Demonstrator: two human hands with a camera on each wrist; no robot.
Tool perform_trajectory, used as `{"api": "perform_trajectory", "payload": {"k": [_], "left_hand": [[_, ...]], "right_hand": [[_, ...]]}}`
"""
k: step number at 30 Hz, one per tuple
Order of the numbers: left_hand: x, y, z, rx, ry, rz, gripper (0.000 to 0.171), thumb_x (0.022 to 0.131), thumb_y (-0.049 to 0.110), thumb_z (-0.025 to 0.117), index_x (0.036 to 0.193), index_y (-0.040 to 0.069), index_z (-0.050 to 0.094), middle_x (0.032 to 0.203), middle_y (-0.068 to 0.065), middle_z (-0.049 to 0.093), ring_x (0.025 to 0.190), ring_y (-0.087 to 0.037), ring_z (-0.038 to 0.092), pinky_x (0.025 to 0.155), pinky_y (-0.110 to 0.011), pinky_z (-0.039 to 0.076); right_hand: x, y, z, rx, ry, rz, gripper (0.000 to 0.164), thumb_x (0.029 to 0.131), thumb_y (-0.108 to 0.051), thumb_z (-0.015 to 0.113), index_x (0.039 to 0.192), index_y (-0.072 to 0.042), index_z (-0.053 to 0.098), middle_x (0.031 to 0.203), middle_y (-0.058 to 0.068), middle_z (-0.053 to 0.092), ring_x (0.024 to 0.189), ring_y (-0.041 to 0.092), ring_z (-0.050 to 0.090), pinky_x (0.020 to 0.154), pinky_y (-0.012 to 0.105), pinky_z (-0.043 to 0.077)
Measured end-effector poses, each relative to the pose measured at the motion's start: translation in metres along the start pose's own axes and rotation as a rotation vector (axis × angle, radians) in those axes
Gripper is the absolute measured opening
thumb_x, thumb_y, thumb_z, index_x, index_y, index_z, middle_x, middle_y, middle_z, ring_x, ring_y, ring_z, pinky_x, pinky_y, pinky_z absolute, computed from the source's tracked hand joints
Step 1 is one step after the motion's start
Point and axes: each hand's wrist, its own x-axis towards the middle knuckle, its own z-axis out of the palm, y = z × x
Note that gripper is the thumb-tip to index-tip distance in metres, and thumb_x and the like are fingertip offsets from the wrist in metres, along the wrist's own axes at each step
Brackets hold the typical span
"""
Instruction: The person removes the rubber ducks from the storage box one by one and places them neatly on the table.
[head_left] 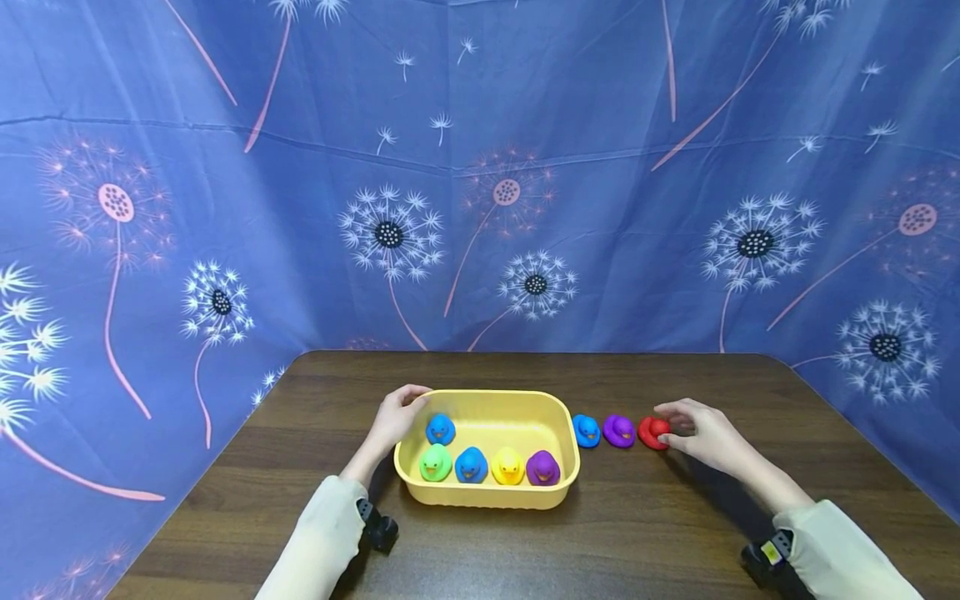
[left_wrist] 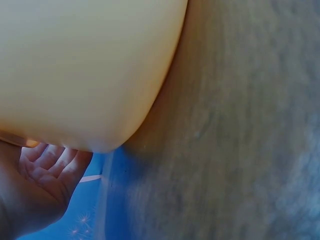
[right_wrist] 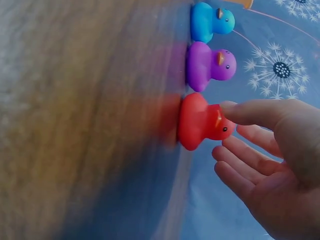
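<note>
Pale sleeves [head_left: 318, 533], black wrist cameras [head_left: 382, 532]

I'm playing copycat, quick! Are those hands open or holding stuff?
Left hand: holding the yellow tub by its rim.
Right hand: pinching the red duck.

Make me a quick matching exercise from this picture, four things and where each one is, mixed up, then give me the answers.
Things
1. red rubber duck
2. green rubber duck
3. yellow rubber duck
4. left hand

Places
A. left end of the near row inside the yellow tub
B. at the tub's far left corner
C. outside the tub, at the right hand's fingertips
D. between a blue duck and a purple duck

Pairs: 1-C, 2-A, 3-D, 4-B
</note>
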Motion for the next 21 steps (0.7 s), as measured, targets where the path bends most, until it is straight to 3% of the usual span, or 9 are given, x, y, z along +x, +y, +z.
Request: {"api": "perform_trajectory", "payload": {"k": [6, 13, 21], "left_hand": [[0.001, 0.000, -0.001, -0.001, -0.002, 0.001, 0.021, 0.091, 0.014, 0.057, 0.107, 0.004, 0.066, 0.097, -0.013, 0.067, 0.090, -0.021, 0.061, 0.076, -0.028, 0.046], [0.001, -0.001, -0.002, 0.000, 0.001, 0.008, 0.021, 0.092, 0.014, 0.057, 0.106, 0.003, 0.066, 0.095, -0.012, 0.067, 0.087, -0.020, 0.060, 0.074, -0.026, 0.044], [-0.001, 0.000, -0.002, -0.003, -0.007, 0.015, 0.021, 0.093, 0.016, 0.055, 0.107, 0.004, 0.066, 0.097, -0.012, 0.067, 0.090, -0.021, 0.060, 0.077, -0.028, 0.044]], "right_hand": [[0.005, -0.006, -0.002, -0.038, 0.052, -0.047, 0.035, 0.072, -0.006, 0.077, 0.104, -0.001, 0.065, 0.101, 0.013, 0.066, 0.087, 0.034, 0.066, 0.074, 0.040, 0.053], [0.015, -0.018, 0.004, -0.082, 0.136, -0.156, 0.035, 0.068, -0.002, 0.079, 0.101, -0.005, 0.067, 0.098, 0.006, 0.066, 0.084, 0.028, 0.066, 0.072, 0.035, 0.052], [0.027, -0.041, 0.007, -0.043, 0.147, -0.205, 0.038, 0.069, 0.000, 0.078, 0.105, -0.003, 0.066, 0.101, 0.008, 0.066, 0.086, 0.028, 0.065, 0.073, 0.044, 0.052]]}}
